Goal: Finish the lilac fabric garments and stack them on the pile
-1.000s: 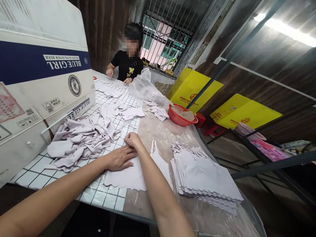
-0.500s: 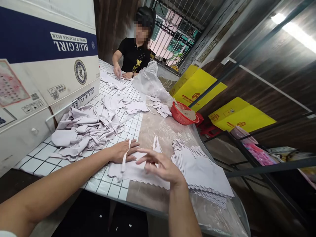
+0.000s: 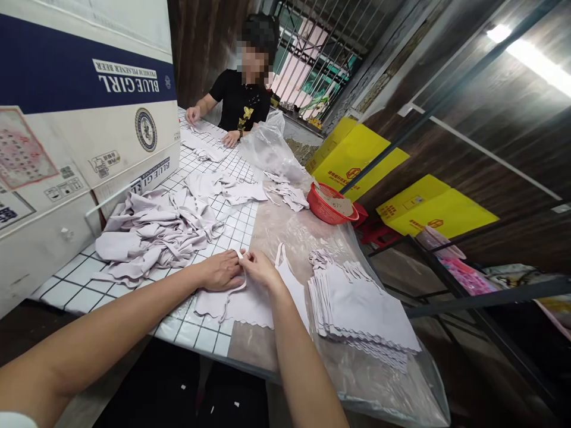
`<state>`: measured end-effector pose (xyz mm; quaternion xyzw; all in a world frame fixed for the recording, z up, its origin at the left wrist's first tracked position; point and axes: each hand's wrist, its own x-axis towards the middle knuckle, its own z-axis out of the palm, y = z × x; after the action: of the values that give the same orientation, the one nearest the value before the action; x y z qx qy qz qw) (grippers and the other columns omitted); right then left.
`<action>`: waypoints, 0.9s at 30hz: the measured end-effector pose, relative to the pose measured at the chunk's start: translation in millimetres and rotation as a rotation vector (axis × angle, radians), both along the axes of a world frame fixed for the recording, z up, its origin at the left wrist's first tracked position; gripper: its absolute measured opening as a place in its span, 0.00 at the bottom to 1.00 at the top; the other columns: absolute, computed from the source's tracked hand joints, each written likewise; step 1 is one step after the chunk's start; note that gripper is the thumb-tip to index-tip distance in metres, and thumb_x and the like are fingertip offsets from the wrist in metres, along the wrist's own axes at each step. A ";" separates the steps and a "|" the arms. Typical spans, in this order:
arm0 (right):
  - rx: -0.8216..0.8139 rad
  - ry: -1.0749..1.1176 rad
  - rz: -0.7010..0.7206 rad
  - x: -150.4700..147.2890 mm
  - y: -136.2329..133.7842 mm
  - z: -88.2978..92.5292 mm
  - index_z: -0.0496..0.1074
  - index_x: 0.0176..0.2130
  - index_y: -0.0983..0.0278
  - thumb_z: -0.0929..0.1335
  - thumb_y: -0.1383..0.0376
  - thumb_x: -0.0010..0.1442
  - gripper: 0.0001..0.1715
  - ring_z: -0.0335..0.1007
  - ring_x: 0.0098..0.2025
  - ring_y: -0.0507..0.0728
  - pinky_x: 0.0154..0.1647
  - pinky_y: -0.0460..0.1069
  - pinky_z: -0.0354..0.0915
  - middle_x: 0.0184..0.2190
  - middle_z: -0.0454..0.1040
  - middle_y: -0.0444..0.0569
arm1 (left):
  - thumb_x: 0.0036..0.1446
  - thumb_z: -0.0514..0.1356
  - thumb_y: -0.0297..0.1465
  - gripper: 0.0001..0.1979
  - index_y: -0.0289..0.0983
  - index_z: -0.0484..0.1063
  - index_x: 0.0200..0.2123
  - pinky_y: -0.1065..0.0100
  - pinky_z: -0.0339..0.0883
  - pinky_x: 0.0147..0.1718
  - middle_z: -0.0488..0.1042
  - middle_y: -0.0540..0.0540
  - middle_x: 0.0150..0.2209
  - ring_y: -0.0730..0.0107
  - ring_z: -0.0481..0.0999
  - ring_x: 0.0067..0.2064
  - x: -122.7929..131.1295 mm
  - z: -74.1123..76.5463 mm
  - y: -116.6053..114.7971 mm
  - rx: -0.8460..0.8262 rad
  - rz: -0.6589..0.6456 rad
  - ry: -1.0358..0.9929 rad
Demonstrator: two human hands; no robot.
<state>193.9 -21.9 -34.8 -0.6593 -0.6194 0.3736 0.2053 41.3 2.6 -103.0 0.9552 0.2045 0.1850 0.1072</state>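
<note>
A pale lilac camisole (image 3: 256,309) with thin straps and a scalloped hem lies flat on the table in front of me. My left hand (image 3: 223,270) rests on its upper left part, fingers curled in around the strap (image 3: 238,286). Right beside it, my right hand (image 3: 257,266) pinches the top of the same strap, the fingertips of both hands nearly touching. The fabric under my hands is partly hidden. To the right stands a neat stack of similar camisoles (image 3: 366,309), their scalloped hems facing me.
A loose heap of lilac garments (image 3: 151,235) lies at left beside a large carton (image 3: 89,142). Farther back are a red plastic basket (image 3: 332,205) and clear plastic bag (image 3: 272,145). Across the table, a person in black (image 3: 238,98) handles similar fabric. Yellow boxes (image 3: 361,151) stand beyond.
My right hand has moved left and up from above the camisole and now pinches the strap. My left fingers have curled in from lying flat. The co-worker's hand has moved left.
</note>
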 end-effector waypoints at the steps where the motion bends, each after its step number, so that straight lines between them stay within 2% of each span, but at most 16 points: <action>1: -0.017 0.071 -0.002 3.2 -5.6 0.9 0.60 0.23 0.62 0.66 0.67 0.52 0.10 0.64 0.25 0.50 0.29 0.45 0.58 0.20 0.68 0.39 | 0.66 0.51 0.40 0.18 0.36 0.75 0.37 0.53 0.65 0.52 0.77 0.38 0.38 0.53 0.73 0.46 0.5 -0.4 0.2 0.006 0.001 -0.006; 4: -0.113 0.337 0.004 12.3 -27.9 2.4 0.66 0.31 0.63 0.69 0.63 0.53 0.07 0.70 0.28 0.52 0.33 0.46 0.62 0.23 0.75 0.42 | 0.67 0.50 0.42 0.20 0.35 0.74 0.48 0.52 0.60 0.58 0.74 0.36 0.52 0.50 0.69 0.58 1.6 -2.8 0.9 0.020 -0.003 -0.025; 6: -0.161 0.414 0.013 17.6 -47.4 2.9 0.69 0.37 0.64 0.72 0.58 0.54 0.15 0.70 0.27 0.52 0.32 0.47 0.61 0.25 0.78 0.44 | 0.68 0.49 0.43 0.23 0.35 0.70 0.55 0.52 0.56 0.61 0.68 0.36 0.61 0.49 0.63 0.65 1.6 -5.2 1.7 0.015 -0.009 -0.017; 9: -0.217 0.436 0.020 25.0 -79.9 4.7 0.71 0.43 0.64 0.73 0.51 0.54 0.24 0.66 0.23 0.50 0.28 0.46 0.58 0.26 0.79 0.46 | 0.68 0.49 0.45 0.26 0.35 0.65 0.61 0.53 0.52 0.65 0.63 0.36 0.66 0.49 0.58 0.68 0.6 -8.9 2.8 -0.004 0.002 0.001; 13: -0.304 0.459 0.067 35.3 -117.1 11.1 0.74 0.39 0.65 0.71 0.46 0.56 0.25 0.60 0.21 0.49 0.24 0.46 0.54 0.27 0.79 0.48 | 0.68 0.50 0.44 0.26 0.36 0.64 0.62 0.52 0.53 0.64 0.62 0.36 0.66 0.47 0.59 0.68 -0.6 -10.1 3.3 -0.026 0.014 -0.002; 17: -0.378 0.474 0.140 46.3 -137.3 19.5 0.75 0.31 0.65 0.72 0.49 0.57 0.21 0.59 0.22 0.49 0.26 0.46 0.55 0.27 0.79 0.49 | 0.68 0.50 0.43 0.26 0.36 0.64 0.63 0.52 0.52 0.65 0.61 0.36 0.67 0.47 0.57 0.69 -0.8 -8.2 3.2 -0.020 0.003 0.016; 19: -0.415 0.498 0.211 51.6 -138.5 24.2 0.76 0.31 0.65 0.73 0.50 0.57 0.20 0.59 0.22 0.49 0.26 0.46 0.55 0.25 0.78 0.48 | 0.68 0.50 0.43 0.25 0.36 0.63 0.63 0.52 0.52 0.65 0.61 0.38 0.67 0.48 0.55 0.70 -0.6 -6.8 3.0 -0.029 0.007 0.030; 21: -0.382 0.544 0.264 55.8 -130.9 29.6 0.77 0.31 0.65 0.74 0.51 0.56 0.19 0.61 0.24 0.50 0.28 0.46 0.56 0.24 0.77 0.47 | 0.68 0.50 0.43 0.26 0.36 0.63 0.64 0.52 0.51 0.66 0.60 0.37 0.67 0.47 0.54 0.70 -1.0 -4.3 2.5 -0.064 0.013 0.045; 24: -0.102 0.616 0.242 58.1 -100.6 35.8 0.78 0.30 0.64 0.76 0.51 0.53 0.18 0.66 0.31 0.52 0.36 0.48 0.61 0.29 0.75 0.47 | 0.66 0.53 0.46 0.28 0.36 0.64 0.63 0.50 0.50 0.66 0.60 0.36 0.67 0.45 0.55 0.69 -4.2 3.6 2.5 -0.157 -0.009 0.016; 27: 0.180 0.589 0.150 53.1 -58.0 31.2 0.79 0.30 0.61 0.75 0.50 0.53 0.17 0.67 0.38 0.53 0.44 0.49 0.62 0.33 0.73 0.46 | 0.64 0.56 0.46 0.27 0.37 0.68 0.60 0.54 0.57 0.63 0.64 0.36 0.65 0.49 0.64 0.65 -9.6 16.0 4.6 -0.342 -0.042 -0.120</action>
<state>247.0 -79.8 -3.6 -0.4542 -0.6107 0.5063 0.4054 31.7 7.2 -87.0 0.9144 0.2061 0.2019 0.2840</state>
